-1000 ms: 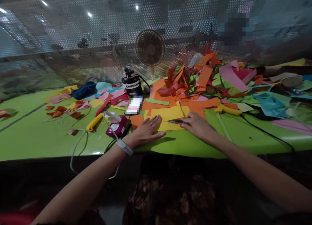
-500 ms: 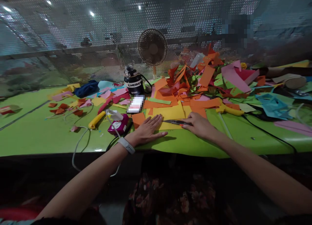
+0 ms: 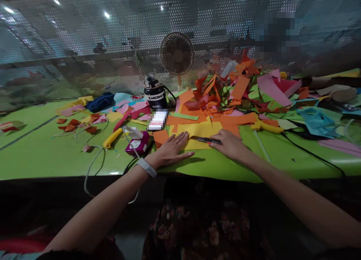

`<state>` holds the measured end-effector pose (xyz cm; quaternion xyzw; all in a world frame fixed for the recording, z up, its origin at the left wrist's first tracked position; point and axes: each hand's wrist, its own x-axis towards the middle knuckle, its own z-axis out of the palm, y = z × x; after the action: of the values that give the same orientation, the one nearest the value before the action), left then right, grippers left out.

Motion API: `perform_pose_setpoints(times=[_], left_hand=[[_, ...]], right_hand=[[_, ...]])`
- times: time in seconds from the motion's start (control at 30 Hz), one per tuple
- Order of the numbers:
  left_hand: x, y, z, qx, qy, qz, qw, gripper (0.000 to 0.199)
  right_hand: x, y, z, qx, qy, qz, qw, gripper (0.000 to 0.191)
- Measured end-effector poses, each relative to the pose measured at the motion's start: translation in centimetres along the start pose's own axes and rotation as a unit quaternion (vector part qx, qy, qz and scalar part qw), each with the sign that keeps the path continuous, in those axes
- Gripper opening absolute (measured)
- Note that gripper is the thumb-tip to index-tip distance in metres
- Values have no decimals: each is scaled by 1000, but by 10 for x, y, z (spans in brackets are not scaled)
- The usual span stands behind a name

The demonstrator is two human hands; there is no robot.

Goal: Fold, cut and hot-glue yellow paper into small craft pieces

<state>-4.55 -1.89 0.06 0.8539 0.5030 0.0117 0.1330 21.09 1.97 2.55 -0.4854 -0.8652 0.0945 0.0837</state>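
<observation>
My left hand [image 3: 173, 151] lies flat on the left part of a yellow paper sheet [image 3: 200, 129], fingers spread and thumb pointing right. A white band circles that wrist. My right hand [image 3: 227, 142] is closed round a slim dark utility knife [image 3: 207, 140] with a small red part. The knife lies low over the sheet, its narrow tip pointing left toward my left fingertips. Whether the tip touches the paper I cannot tell. Orange paper [image 3: 160, 138] shows beside the yellow sheet.
A purple power socket [image 3: 138, 145] with white cables sits left of my left hand. Yellow glue guns [image 3: 266, 126] lie on both sides. Behind are a phone [image 3: 158, 120], a black bottle [image 3: 155, 96], a fan [image 3: 177, 54] and heaped paper scraps [image 3: 211, 91].
The knife has turned slightly in my right hand, showing more of its red part. My left hand stays flat in the same place.
</observation>
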Motion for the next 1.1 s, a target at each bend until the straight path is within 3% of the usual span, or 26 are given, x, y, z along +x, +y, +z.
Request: perform_pose_setpoints(times=[0.37, 0.53, 0.57, 0.63, 0.7, 1.1], left_hand=[[-1, 4, -4, -20, -13, -15, 1000, 88], [12, -2, -31, -41, -38, 23, 998, 67], [19, -4, -39, -32, -29, 43, 998, 61], [34, -8, -53, -20, -3, 21, 1000, 49], [50, -13, -63, -43, -75, -24, 996, 39], [108, -20, -77, -29, -237, -78, 968, 23]], right_hand=[[2, -8, -5, 13, -26, -31, 999, 33], [3, -5, -2, 4, -19, -39, 999, 32], [3, -5, -1, 1, -19, -37, 999, 32], [3, -5, -2, -1, -21, -36, 999, 33], [2, -6, -3, -1, -29, -34, 999, 34], [-1, -11, -3, 1, -24, -19, 1000, 33]])
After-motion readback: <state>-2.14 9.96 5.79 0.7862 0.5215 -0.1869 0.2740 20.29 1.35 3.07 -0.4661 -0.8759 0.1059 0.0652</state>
